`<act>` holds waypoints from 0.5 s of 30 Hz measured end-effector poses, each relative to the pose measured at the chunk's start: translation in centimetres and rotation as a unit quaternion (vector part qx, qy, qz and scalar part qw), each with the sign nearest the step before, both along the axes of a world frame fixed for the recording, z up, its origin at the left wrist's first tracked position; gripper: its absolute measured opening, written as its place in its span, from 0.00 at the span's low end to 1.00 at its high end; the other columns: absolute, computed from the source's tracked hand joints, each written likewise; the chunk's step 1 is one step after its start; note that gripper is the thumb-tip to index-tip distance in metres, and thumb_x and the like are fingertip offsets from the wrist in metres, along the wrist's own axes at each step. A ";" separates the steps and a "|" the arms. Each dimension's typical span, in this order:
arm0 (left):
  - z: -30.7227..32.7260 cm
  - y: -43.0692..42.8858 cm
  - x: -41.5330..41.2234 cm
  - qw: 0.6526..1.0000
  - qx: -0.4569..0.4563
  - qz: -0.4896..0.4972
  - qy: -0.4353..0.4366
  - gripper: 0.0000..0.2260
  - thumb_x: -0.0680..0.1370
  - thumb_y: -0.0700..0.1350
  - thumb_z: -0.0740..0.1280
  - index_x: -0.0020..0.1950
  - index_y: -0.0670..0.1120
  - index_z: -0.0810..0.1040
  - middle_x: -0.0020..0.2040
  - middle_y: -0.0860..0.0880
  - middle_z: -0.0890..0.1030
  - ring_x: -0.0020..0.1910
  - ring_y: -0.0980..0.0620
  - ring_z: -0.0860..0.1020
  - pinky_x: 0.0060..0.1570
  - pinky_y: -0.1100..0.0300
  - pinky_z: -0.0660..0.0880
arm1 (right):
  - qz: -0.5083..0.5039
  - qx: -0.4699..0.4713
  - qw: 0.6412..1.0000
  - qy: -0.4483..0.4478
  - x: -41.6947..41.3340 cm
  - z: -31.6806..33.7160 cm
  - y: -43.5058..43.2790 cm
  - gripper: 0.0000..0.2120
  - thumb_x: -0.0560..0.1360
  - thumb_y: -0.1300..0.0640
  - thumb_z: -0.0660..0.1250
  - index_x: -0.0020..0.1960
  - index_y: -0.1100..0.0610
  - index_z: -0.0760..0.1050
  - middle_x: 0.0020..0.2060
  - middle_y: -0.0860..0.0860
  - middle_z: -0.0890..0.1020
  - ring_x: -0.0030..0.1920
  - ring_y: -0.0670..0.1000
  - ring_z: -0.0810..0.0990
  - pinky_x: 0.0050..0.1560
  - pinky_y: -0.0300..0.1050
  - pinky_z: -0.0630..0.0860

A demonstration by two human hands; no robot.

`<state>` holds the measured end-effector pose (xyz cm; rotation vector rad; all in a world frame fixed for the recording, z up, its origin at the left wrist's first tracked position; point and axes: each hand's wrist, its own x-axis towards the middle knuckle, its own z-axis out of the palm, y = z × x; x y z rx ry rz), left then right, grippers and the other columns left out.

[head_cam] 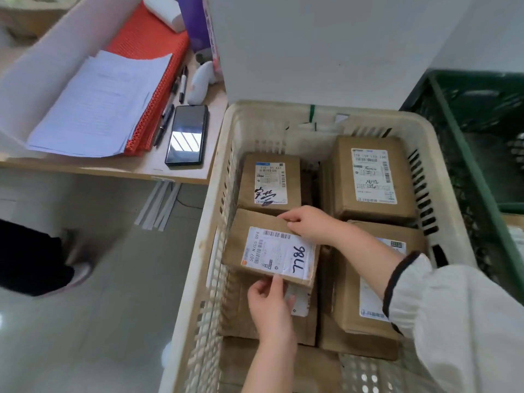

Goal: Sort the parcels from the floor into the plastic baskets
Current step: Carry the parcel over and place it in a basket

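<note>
Held parcel [272, 251]: gripped at both ends inside the cream basket [215, 251], in its near-left quarter, "98LL" label facing up; sat slightly tilted over another brown parcel [241, 310] and seemingly not yet settled flat.
Left hand [269, 304]: pinched the near edge, thumb on top beside the label corner, other fingers tucked out of sight beneath.
Right hand [309, 225]: curled over the far edge, fingertips hooked onto the cardboard rim.
Right sleeve [411, 273]: stretched across the front-right parcel [374, 282].
Neighbours: rear-left parcel [269, 182] just beyond the far edge; rear-right parcel [371, 177] apart to the right.
Risk, trapped fingers: probably the likeliest, if lowered flat with the left fingers underneath or the right fingertips wedged against the rear-left parcel.
Risk, slide: could have skated off the lower parcel toward the slotted wall if released while tilted.
Risk, uneven stack: might have ended up propped on the rear-left parcel's edge, leaving a rocking layer for anything added later.
Risk, sleeve drag: could have nudged the front-right parcel on withdrawal.
Risk, wrong basket: green basket [467, 143] stood right alongside; worth reading the label before letting go.
</note>
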<state>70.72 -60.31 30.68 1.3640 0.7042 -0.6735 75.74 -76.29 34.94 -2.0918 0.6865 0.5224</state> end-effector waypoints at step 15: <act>-3.2 -1.1 1.2 0.998 -0.039 -0.022 -0.031 0.09 0.75 0.44 0.70 0.52 0.42 0.75 0.52 0.43 0.81 0.49 0.50 0.82 0.42 0.60 0.80 | -0.023 -0.285 0.953 -0.101 1.5 -4.0 0.5 0.10 0.77 0.54 0.65 0.50 0.58 0.81 0.46 0.53 0.76 0.47 0.52 0.74 0.45 0.45 0.73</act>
